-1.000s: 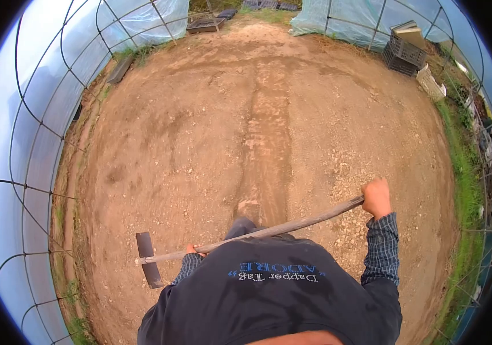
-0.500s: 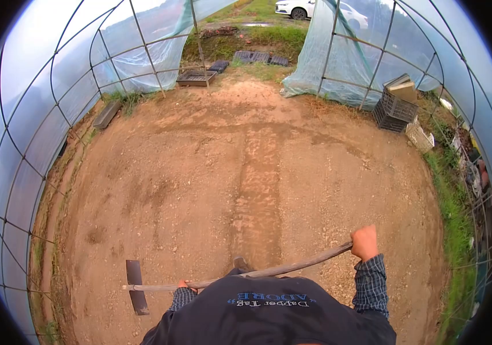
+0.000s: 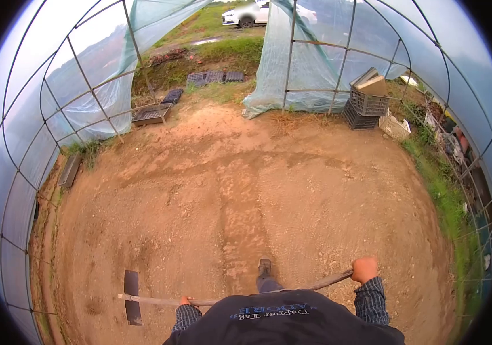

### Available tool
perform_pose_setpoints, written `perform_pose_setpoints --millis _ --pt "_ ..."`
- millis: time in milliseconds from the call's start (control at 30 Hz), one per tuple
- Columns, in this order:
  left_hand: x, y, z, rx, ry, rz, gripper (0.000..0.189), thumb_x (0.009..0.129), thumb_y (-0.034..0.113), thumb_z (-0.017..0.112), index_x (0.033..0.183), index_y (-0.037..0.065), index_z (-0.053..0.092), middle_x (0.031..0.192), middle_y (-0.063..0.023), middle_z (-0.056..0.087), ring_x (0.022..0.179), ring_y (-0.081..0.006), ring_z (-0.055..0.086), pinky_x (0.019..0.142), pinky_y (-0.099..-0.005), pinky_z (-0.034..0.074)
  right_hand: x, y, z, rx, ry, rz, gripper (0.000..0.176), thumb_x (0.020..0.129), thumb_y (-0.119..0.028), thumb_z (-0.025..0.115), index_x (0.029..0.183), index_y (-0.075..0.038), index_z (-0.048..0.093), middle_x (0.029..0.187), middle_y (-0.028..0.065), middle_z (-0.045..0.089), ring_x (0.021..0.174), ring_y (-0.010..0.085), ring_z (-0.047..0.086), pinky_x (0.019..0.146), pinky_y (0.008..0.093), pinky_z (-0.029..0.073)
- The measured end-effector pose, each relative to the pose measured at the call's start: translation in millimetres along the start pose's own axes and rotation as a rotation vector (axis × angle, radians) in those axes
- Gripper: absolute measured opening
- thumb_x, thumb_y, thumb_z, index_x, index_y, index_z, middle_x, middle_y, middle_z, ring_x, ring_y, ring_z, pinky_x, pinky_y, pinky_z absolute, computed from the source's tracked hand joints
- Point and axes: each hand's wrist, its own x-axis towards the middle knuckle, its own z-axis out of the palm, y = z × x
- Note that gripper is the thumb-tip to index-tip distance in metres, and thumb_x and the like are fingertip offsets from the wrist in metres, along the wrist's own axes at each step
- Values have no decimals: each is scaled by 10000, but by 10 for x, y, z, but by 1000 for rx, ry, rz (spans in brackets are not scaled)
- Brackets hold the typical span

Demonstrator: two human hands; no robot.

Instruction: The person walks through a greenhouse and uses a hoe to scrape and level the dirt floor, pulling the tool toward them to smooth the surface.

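Head view: the hoe (image 3: pixel 162 301) lies crosswise in front of the person's body, long axis running left to right, right end a bit farther forward. Wooden handle (image 3: pixel 331 280) bends toward that end; its middle is hidden behind the dark shirt (image 3: pixel 292 322). Metal blade (image 3: pixel 132 283) sits at the left end, out past the left hand (image 3: pixel 186 301), its long side set across the handle. Handle tip pokes out slightly beyond the blade.

Left hand is clearly the nearer one to the blade, with handle between them. It is closed on the handle, though the sleeve and shirt edge hide much of it, so full finger wrap can't be told. Right hand (image 3: pixel 365 269) is clenched around the opposite end, well apart from the blade, arm reaching forward.

Blade shows over bare soil (image 3: pixel 177 230); can't tell whether it touches. One shoe (image 3: pixel 265 267) points ahead on the darker strip (image 3: pixel 240 230), between the hands as seen. Stacked crates (image 3: pixel 368 105) stand far ahead to the right, near the plastic sheeting (image 3: pixel 315 69).
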Motion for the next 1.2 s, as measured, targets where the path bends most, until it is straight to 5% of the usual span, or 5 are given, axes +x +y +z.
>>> perform_pose_setpoints --millis 433,500,667,800,1200 --pt "-407 1098 1786 -170 -23 -25 270 799 280 347 790 52 491 818 -155 539 752 -240 512 667 -370 419 2586 250 -1942 -13 226 -275 229 559 -282 668 708 -112 626 660 88 590 695 261 568 649 343 404" --pt "-380 1141 2018 -184 -18 -37 264 796 278 350 782 53 487 810 -151 535 745 -239 509 665 -371 419 2862 342 -2354 475 33 -525 331 579 -255 684 829 -58 593 797 113 592 809 270 556 754 381 393" --pt "-366 1405 2469 -227 -6 -66 250 789 274 357 762 57 478 789 -142 524 728 -235 502 660 -373 421 2585 431 -4257 906 1203 -731 315 654 -156 669 915 -44 534 827 81 516 738 195 501 679 294 402" --pt "-142 1832 2643 -251 6 -55 239 783 270 363 746 60 471 772 -134 516 714 -232 496 656 -375 421 2294 340 -5103 813 1914 -994 511 734 -409 578 1027 -4 479 693 -7 360 664 127 371 661 305 313" --pt "233 2980 2974 -238 15 -75 213 765 259 380 697 69 448 721 -112 491 673 -222 479 645 -380 424 2507 -718 -6685 388 2191 -1370 516 729 -427 564 1016 -5 488 734 24 399 699 159 392 689 322 322"
